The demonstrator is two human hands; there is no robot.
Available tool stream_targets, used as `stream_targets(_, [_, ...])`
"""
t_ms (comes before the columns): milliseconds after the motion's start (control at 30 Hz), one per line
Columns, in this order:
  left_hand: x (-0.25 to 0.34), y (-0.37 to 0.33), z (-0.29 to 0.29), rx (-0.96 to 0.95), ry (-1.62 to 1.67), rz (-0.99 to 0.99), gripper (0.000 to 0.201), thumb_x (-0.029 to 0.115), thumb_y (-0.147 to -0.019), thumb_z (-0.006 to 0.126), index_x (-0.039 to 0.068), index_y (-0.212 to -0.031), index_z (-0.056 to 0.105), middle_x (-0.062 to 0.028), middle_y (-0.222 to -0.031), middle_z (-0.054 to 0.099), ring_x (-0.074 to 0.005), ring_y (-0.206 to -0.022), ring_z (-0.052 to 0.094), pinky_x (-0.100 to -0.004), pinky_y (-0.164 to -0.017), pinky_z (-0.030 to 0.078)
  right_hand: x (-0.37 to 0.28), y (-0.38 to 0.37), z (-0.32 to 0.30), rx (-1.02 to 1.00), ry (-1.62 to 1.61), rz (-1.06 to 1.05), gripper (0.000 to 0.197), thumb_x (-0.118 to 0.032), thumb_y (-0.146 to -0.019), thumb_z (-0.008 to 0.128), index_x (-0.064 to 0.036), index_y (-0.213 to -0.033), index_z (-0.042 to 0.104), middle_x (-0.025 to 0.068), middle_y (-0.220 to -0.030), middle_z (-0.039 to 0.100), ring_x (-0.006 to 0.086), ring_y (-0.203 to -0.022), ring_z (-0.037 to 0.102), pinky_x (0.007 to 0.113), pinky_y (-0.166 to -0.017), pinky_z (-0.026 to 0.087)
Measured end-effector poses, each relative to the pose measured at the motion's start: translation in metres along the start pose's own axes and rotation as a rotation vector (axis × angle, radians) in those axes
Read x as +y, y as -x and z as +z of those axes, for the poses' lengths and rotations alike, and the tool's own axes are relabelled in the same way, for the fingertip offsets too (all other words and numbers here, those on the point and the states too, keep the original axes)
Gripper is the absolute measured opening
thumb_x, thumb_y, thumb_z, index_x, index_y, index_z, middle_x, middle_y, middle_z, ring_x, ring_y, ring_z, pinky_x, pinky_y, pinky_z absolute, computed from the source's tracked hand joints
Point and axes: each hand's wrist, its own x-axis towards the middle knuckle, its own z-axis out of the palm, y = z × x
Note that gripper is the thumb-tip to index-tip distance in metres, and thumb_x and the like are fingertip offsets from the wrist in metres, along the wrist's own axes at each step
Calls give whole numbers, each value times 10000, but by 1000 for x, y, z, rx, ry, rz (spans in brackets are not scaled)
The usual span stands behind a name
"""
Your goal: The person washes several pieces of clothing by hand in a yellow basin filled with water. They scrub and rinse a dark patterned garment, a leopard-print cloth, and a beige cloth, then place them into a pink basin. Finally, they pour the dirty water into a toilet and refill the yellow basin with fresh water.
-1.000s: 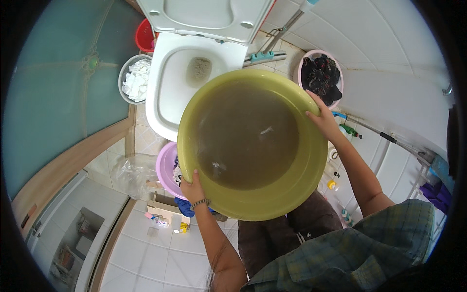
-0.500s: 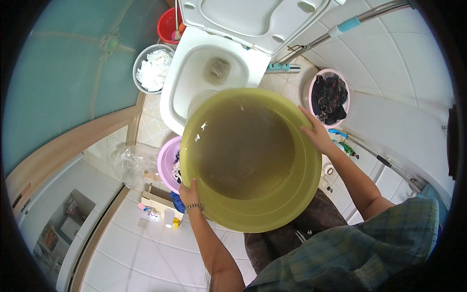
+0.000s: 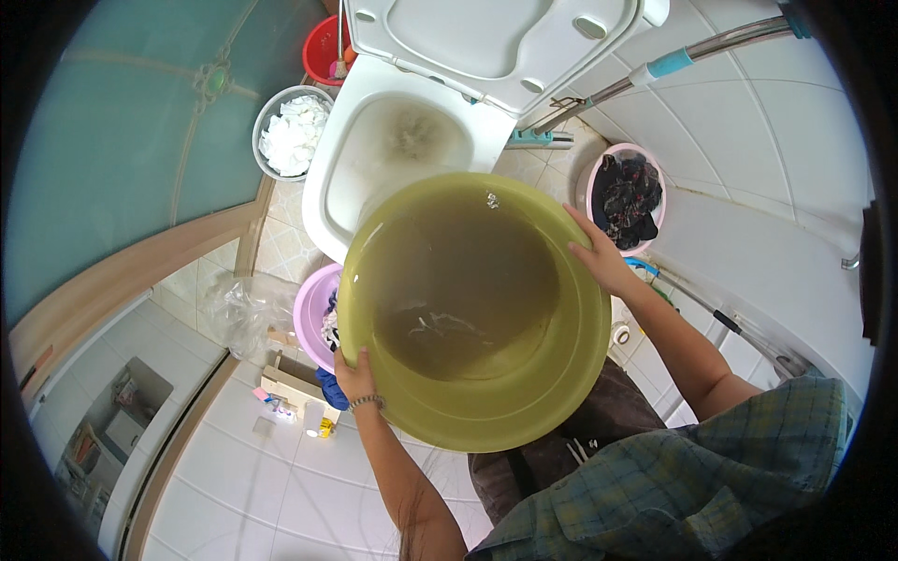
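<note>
A large yellow-green basin [image 3: 486, 411] with murky brown-grey water [image 3: 458, 290] is held up in front of my body, its far edge over the front of a white toilet [image 3: 325, 201]. The water gathers toward the far side of the tilted basin. My left hand [image 3: 357, 379] grips the near left rim, thumb on top. On the right rim my right hand [image 3: 599, 254] is closed, its fingers partly out of sight underneath. Cloudy water [image 3: 412, 136] stands in the toilet bowl, whose lid [image 3: 468, 42] is raised.
A grey basin of white cloth [image 3: 296, 136] and a red bucket [image 3: 321, 56] stand left of the toilet. To the right are a mop [image 3: 645, 75] and a pink tub of dark clothes [image 3: 627, 201]. A purple basin [image 3: 311, 309] and plastic bag [image 3: 245, 313] lie lower left.
The water in the basin has drawn back from the near side and covers less of it. The water in the toilet bowl has spread wider. Both hands keep their grip.
</note>
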Motion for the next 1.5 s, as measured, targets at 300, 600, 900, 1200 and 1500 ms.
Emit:
stream_targets(300, [-1, -13, -5, -28, 34, 171, 488, 6, -809, 533, 24, -1284, 423, -161, -1232, 508, -242, -1131, 482, -324, -967, 361, -9, -11, -5, -34, -62, 75, 568, -20, -839, 471, -81, -1374, 291, 134, -1366, 364, 211, -1248, 351, 295, -1031, 260])
stream_targets(600, [18, -24, -12, -100, 78, 114, 492, -2, -803, 516, 16, -1284, 414, -182, -1257, 488, -269, -1162, 467, -328, -987, 335, -8, -21, -3, -32, -197, 129, 553, -6, -844, 458, -50, -1370, 292, 121, -1339, 388, 184, -1210, 374, 285, -1012, 281])
stream_targets(900, [7, -61, -21, -165, -28, 173, 467, -3, -792, 516, 3, -1254, 443, -166, -1200, 535, -264, -1113, 508, -331, -961, 366, -15, -37, 1, -58, -275, 179, 540, -12, -850, 459, -59, -1365, 306, 111, -1314, 412, 181, -1183, 399, 290, -995, 315])
stream_targets(1200, [2, -86, -23, -257, 117, 11, 446, -3, -794, 510, 8, -1237, 464, -160, -1159, 563, -240, -1048, 549, -314, -911, 409, -31, -49, -1, -77, -359, 276, 532, -12, -851, 461, -84, -1362, 327, 109, -1295, 437, 179, -1146, 440, 291, -963, 361])
stream_targets(1500, [-4, -116, -32, -293, -53, 28, 459, 10, -791, 531, 21, -1244, 461, -114, -1116, 577, -195, -958, 575, -294, -805, 475, -29, -62, -3, -109, -353, 340, 565, -19, -822, 483, -80, -1361, 323, 118, -1275, 459, 190, -1123, 471, 298, -928, 397])
